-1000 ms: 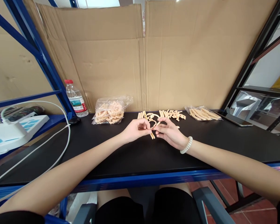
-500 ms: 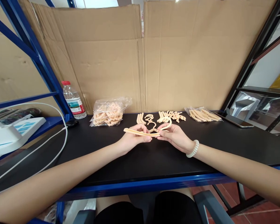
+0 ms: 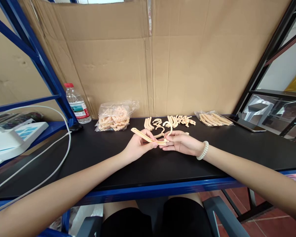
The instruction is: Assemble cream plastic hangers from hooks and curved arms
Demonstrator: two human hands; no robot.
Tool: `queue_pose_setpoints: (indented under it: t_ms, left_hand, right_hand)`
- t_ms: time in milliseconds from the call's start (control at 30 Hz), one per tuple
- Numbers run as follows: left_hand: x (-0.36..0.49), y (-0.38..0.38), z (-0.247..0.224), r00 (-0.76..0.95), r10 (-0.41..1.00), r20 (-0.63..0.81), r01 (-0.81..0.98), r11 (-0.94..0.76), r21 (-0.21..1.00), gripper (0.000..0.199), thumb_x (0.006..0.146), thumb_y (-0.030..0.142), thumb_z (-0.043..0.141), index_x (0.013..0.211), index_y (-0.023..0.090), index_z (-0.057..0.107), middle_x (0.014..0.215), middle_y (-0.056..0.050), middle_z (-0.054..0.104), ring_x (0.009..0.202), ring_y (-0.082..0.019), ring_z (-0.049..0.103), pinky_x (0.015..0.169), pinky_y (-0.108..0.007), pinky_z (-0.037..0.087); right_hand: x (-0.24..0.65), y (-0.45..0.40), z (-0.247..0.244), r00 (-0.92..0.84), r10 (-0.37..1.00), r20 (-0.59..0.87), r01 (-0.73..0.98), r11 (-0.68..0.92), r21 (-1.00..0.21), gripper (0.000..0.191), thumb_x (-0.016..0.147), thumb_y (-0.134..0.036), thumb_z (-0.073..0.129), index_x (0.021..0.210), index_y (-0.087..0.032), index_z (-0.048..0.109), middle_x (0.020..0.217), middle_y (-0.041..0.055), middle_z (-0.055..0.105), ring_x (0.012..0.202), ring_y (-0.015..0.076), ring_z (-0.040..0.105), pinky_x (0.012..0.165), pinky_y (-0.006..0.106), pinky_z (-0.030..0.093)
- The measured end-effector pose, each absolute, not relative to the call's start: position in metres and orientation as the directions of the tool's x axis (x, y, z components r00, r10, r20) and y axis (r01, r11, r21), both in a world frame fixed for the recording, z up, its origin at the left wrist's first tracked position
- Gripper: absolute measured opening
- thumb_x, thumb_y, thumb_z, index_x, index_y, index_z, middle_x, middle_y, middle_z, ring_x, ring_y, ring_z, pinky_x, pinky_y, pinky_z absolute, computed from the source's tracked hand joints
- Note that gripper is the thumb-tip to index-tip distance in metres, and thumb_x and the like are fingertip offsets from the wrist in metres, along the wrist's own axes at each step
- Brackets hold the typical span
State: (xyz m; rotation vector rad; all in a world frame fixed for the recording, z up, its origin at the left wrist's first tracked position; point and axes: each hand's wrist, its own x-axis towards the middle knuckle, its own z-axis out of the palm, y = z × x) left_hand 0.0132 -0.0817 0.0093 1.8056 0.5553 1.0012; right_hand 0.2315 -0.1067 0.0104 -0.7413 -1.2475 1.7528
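Observation:
My left hand [image 3: 137, 145] is closed around a cream plastic hanger arm [image 3: 141, 135], which slants down to the right. In my right hand [image 3: 185, 144], a curved hanger hook [image 3: 171, 129] is pinched between thumb and fingers and stands up. The hook's lower end meets the right end of the arm between my fingertips; whether they are joined I cannot tell. Just behind my hands, another hanger with a hook [image 3: 159, 130] lies on the black table [image 3: 143, 171], partly hidden by them.
Along the back lie loose hanger arms [image 3: 148, 123], hooks [image 3: 157, 122] and small parts [image 3: 186, 119]. A bag of hooks [image 3: 113, 119], a bag of arms [image 3: 213, 119], a water bottle [image 3: 79, 107] and a phone [image 3: 249, 125] are also there. A white cable [image 3: 69, 144] hangs at left.
The hook has come left and turned more upright, its lower end now at the arm's end. The arm tilts more steeply. The whole view has shifted slightly.

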Motion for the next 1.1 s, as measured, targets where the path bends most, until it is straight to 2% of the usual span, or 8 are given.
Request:
queue_pose_setpoints:
  t_ms: [133,300,433,633,767,1100]
  left_hand:
    - [0.0131,-0.0818,0.0075,0.586,0.695,0.418,-0.068,-0.471,0.879,0.023,0.077,0.028,0.075,0.080,0.017,0.055,0.078,-0.002,0.067,0.081,-0.018,0.068,0.069,-0.030,0.052]
    - [0.0128,-0.0800,0.0087,0.533,0.708,0.463,-0.014,-0.539,0.842,0.024,0.075,0.029,0.076,0.077,0.016,0.057,0.073,0.000,0.063,0.067,-0.013,0.062,0.063,-0.026,0.050]
    - [0.0127,-0.0807,0.0090,0.552,0.695,0.460,0.013,-0.559,0.829,0.024,0.076,0.032,0.075,0.077,0.016,0.057,0.074,-0.001,0.063,0.067,-0.013,0.061,0.062,-0.027,0.050]
    - [0.0126,-0.0839,0.0084,0.536,0.683,0.496,0.031,-0.603,0.797,0.023,0.078,0.033,0.074,0.077,0.016,0.058,0.081,-0.003,0.066,0.075,-0.016,0.064,0.066,-0.029,0.051]
    - [0.0128,-0.0852,0.0085,0.529,0.683,0.504,0.034,-0.611,0.791,0.021,0.078,0.031,0.074,0.077,0.016,0.058,0.080,-0.003,0.067,0.073,-0.015,0.064,0.065,-0.029,0.051]
    - [0.0159,-0.0824,0.0059,0.497,0.748,0.440,0.028,-0.521,0.853,0.026,0.073,0.033,0.078,0.075,0.017,0.058,0.078,-0.002,0.068,0.078,-0.020,0.069,0.070,-0.033,0.055]
  right_hand:
    - [0.2317,-0.1079,0.0128,-0.503,0.864,-0.017,-0.277,-0.180,-0.944,0.031,0.074,-0.033,0.083,0.088,-0.015,0.061,0.094,0.0113,0.073,0.097,0.0260,0.070,0.099,0.043,0.048]
    - [0.2313,-0.1093,0.0145,-0.517,0.856,-0.022,-0.285,-0.195,-0.938,0.031,0.072,-0.030,0.084,0.087,-0.015,0.061,0.093,0.0104,0.073,0.097,0.0273,0.070,0.099,0.044,0.049]
    - [0.2311,-0.1092,0.0140,-0.526,0.850,-0.025,-0.259,-0.188,-0.947,0.033,0.071,-0.033,0.085,0.087,-0.015,0.061,0.094,0.0103,0.073,0.096,0.0273,0.070,0.099,0.045,0.049]
    - [0.2302,-0.1108,0.0151,-0.516,0.857,0.011,-0.226,-0.124,-0.966,0.031,0.072,-0.033,0.084,0.085,-0.015,0.062,0.096,0.0101,0.072,0.097,0.0262,0.070,0.100,0.044,0.049]
    - [0.2282,-0.1120,0.0149,-0.490,0.871,0.044,-0.216,-0.073,-0.974,0.032,0.072,-0.034,0.083,0.082,-0.016,0.060,0.093,0.0085,0.072,0.094,0.0243,0.070,0.097,0.042,0.051]
    - [0.2224,-0.1130,0.0114,-0.419,0.899,0.125,-0.174,0.055,-0.983,0.032,0.071,-0.036,0.083,0.080,-0.016,0.060,0.091,0.0076,0.072,0.087,0.0231,0.072,0.090,0.041,0.055]
